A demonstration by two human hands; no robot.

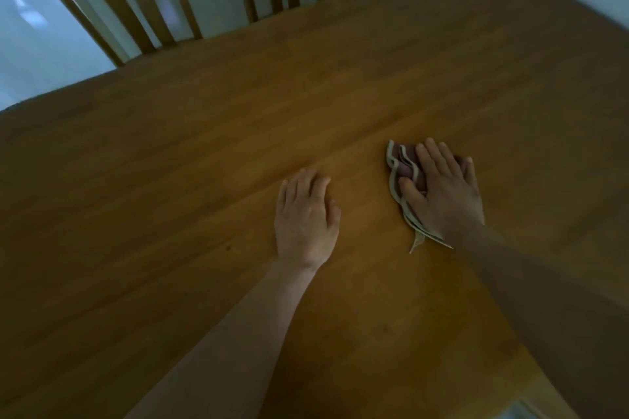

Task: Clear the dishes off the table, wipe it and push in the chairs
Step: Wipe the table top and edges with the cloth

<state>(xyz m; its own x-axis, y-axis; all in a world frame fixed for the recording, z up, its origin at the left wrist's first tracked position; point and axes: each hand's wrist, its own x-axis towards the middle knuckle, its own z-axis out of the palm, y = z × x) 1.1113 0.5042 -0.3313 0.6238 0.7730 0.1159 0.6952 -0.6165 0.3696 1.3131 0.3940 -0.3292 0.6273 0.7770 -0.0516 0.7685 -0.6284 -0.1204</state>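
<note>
While left hand lies flat, right hand seemingly presses cloth flat-fingered.

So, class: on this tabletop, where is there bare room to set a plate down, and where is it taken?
Bare wood runs from the left hand out to the table edge, and from both hands up to the chair. Taken: the patch where the right hand presses the cloth.

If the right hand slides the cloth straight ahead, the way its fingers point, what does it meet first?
Probably nothing: ahead of the right hand and the cloth lies only bare table up to the far edge. The chair stands off to the left, out of that line.
</note>
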